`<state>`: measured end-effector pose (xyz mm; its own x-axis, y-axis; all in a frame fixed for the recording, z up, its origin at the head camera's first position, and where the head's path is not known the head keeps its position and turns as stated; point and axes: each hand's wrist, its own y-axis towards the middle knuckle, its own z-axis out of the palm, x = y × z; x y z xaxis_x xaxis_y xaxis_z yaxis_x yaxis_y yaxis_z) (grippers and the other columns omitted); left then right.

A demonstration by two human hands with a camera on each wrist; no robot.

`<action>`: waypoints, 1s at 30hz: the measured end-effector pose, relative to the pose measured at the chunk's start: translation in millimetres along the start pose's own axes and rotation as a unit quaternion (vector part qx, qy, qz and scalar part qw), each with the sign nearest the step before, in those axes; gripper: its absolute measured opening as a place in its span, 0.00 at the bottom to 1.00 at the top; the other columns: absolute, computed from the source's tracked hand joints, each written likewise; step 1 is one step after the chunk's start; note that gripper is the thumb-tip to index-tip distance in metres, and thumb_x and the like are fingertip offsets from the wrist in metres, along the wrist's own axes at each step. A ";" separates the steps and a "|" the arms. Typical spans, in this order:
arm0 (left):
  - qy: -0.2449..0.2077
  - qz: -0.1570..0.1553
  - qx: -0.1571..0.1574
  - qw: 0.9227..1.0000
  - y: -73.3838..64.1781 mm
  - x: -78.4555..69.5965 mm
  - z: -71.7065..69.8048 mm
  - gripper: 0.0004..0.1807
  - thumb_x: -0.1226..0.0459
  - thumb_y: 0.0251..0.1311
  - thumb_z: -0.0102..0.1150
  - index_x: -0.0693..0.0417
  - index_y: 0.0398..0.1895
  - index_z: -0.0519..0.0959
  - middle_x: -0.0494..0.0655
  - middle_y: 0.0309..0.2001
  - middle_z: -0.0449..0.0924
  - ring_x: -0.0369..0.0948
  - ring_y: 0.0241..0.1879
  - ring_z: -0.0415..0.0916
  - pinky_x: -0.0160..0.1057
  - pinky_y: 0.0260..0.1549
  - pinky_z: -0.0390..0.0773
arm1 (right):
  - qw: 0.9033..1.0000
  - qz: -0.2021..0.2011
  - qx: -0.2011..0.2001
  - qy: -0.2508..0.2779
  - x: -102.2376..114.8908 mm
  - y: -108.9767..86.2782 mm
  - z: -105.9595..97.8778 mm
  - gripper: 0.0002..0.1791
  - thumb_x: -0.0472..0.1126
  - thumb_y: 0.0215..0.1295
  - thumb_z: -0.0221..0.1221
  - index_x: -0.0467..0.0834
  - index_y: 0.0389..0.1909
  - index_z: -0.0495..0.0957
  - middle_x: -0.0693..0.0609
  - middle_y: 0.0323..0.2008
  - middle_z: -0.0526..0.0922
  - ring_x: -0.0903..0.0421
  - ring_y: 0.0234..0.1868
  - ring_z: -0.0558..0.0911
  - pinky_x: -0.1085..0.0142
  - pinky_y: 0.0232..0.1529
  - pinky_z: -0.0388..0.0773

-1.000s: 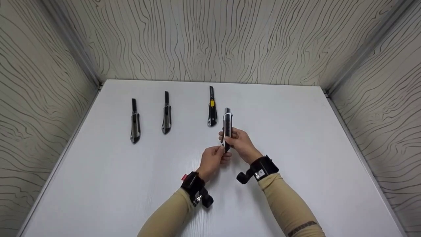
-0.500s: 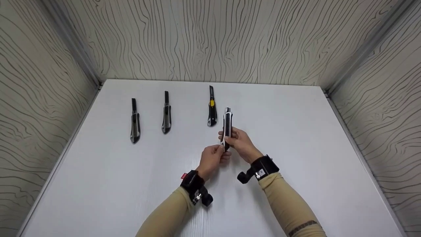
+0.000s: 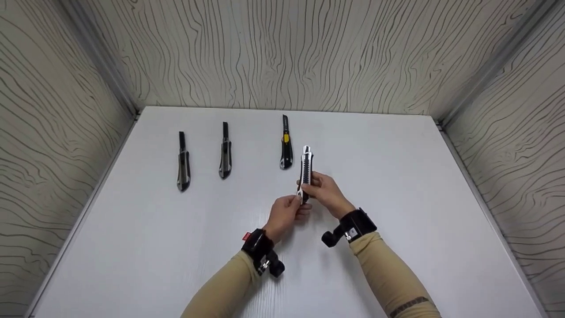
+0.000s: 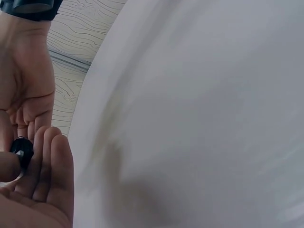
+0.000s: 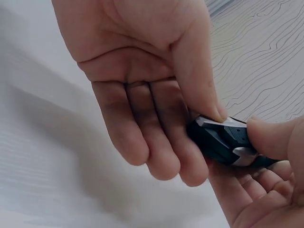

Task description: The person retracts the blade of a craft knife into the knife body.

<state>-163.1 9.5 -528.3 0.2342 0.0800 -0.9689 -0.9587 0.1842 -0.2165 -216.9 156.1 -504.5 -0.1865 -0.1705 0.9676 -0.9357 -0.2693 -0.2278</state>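
Note:
A black and silver utility knife (image 3: 306, 165) is held up over the white table, its silver tip pointing away from me. My right hand (image 3: 327, 192) grips the knife's lower body from the right, thumb on its face. At the bottom end, my left hand (image 3: 284, 214) pinches the knife between thumb and fingers. The right wrist view shows both thumbs against the dark handle (image 5: 228, 137). In the left wrist view only the black butt end (image 4: 22, 148) shows between thumb and fingers. Just left of the held knife lies a black utility knife with a yellow slider (image 3: 287, 150).
Two grey and black utility knives lie farther left, one (image 3: 225, 154) near the middle and another (image 3: 183, 170) at the far left, both with dark blades extended away from me. Wood-patterned panels (image 3: 282, 53) wall in the white table (image 3: 145, 247) at the back and sides.
The held knife has turned slightly, and its silver tip and front face show more brightly. My right hand has shifted a touch to the right. Both hands keep their hold.

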 end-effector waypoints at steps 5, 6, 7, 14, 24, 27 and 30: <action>0.006 0.003 0.011 1.000 -1.0 5.1 0.9 0.21 0.63 0.75 0.42 0.75 0.51 0.76 0.64 0.43 0.85 0.53 0.42 0.85 0.46 0.44 0.85 | 1.000 -0.006 -0.005 -0.022 -1.7 -2.2 -4.3 0.23 0.33 0.64 0.60 0.33 0.60 0.71 0.34 0.54 0.80 0.55 0.45 0.85 0.65 0.48 0.83; 0.006 0.003 0.014 1.000 -1.7 5.1 1.1 0.21 0.62 0.75 0.42 0.75 0.51 0.76 0.64 0.43 0.85 0.52 0.41 0.85 0.46 0.44 0.85 | 1.000 -0.005 -0.006 -0.027 -1.9 -2.6 -5.0 0.24 0.34 0.64 0.61 0.34 0.61 0.71 0.34 0.53 0.81 0.56 0.43 0.85 0.65 0.47 0.83; 0.008 0.003 0.017 1.000 -2.5 5.2 1.1 0.21 0.62 0.75 0.42 0.75 0.51 0.76 0.64 0.43 0.85 0.51 0.41 0.86 0.46 0.44 0.85 | 0.999 -0.005 -0.006 -0.033 -2.1 -3.1 -5.7 0.24 0.34 0.63 0.61 0.35 0.61 0.72 0.35 0.51 0.83 0.57 0.41 0.85 0.65 0.46 0.83; 0.031 -0.015 0.034 0.999 -4.7 4.8 0.7 0.20 0.62 0.74 0.43 0.73 0.49 0.78 0.63 0.41 0.85 0.51 0.39 0.86 0.45 0.42 0.86 | 0.997 0.000 -0.007 -0.074 -5.7 -5.4 -10.3 0.25 0.36 0.62 0.63 0.36 0.61 0.73 0.40 0.45 0.86 0.59 0.36 0.85 0.64 0.42 0.85; 0.085 -0.031 0.041 0.995 2.0 4.6 7.3 0.18 0.65 0.73 0.44 0.74 0.45 0.78 0.68 0.41 0.84 0.51 0.35 0.84 0.48 0.37 0.85 | 0.997 0.014 -0.017 -0.077 -8.5 -10.4 -19.4 0.27 0.34 0.64 0.61 0.32 0.63 0.69 0.35 0.50 0.83 0.58 0.38 0.85 0.65 0.42 0.84; 0.091 -0.034 0.046 0.994 3.6 4.1 8.9 0.17 0.66 0.72 0.45 0.73 0.46 0.78 0.67 0.41 0.84 0.47 0.32 0.82 0.46 0.36 0.85 | 0.997 0.020 -0.023 -0.072 -9.3 -11.4 -23.4 0.27 0.33 0.64 0.61 0.31 0.64 0.68 0.35 0.51 0.82 0.58 0.39 0.85 0.65 0.43 0.84; 0.085 -0.035 0.051 0.994 3.2 2.4 10.4 0.16 0.66 0.70 0.47 0.71 0.46 0.79 0.65 0.40 0.85 0.42 0.30 0.80 0.44 0.34 0.85 | 0.997 0.022 -0.025 -0.069 -10.4 -12.6 -29.2 0.28 0.33 0.64 0.60 0.30 0.64 0.67 0.34 0.52 0.82 0.56 0.40 0.86 0.64 0.43 0.85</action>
<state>-163.9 20.5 -530.1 0.2611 -0.1022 -0.9599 -0.9175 0.2828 -0.2796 -211.9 188.9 -508.6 -0.1886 -0.3113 0.9314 -0.9418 -0.2115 -0.2614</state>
